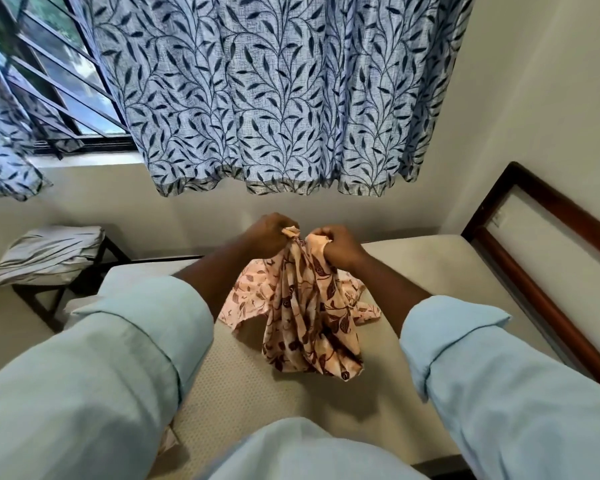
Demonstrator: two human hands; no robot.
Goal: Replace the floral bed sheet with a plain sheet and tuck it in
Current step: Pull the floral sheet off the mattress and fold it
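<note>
**Floral sheet bunched in both hands over the mattress**

Looks down along two pale blue sleeves (pixel 118 341) from the bed's near edge. Grips the floral sheet (pixel 309 317) at mid-frame, just below the curtain hem. Clamps the left hand (pixel 267 233) on a gathered corner, fingers curled, with a fold of pink cloth poking out past the knuckles. Clamps the right hand (pixel 336 244) on the cloth just beside it, knuckles up, close to the left hand.

Holds the bunch lifted, with the rest hanging in folds and trailing onto the mattress (pixel 239 393) at centre frame. To the left of the hanging part, one flap spread flat. Pink ground, brown leaf print.

Beneath it, bare beige mattress with a fine dotted weave, running from lower centre to the far wall.

At right of frame, a dark wood bed frame (pixel 541 271) along the mattress, against the wall. At left, just beside the bed, a dark stool (pixel 42 296) carrying a pale folded cloth (pixel 49 251); cannot tell whether sheet or pillow.

Across the upper frame, a blue leaf-print curtain (pixel 274 98), drawn partly aside from a barred window (pixel 59 74) at upper left.
</note>
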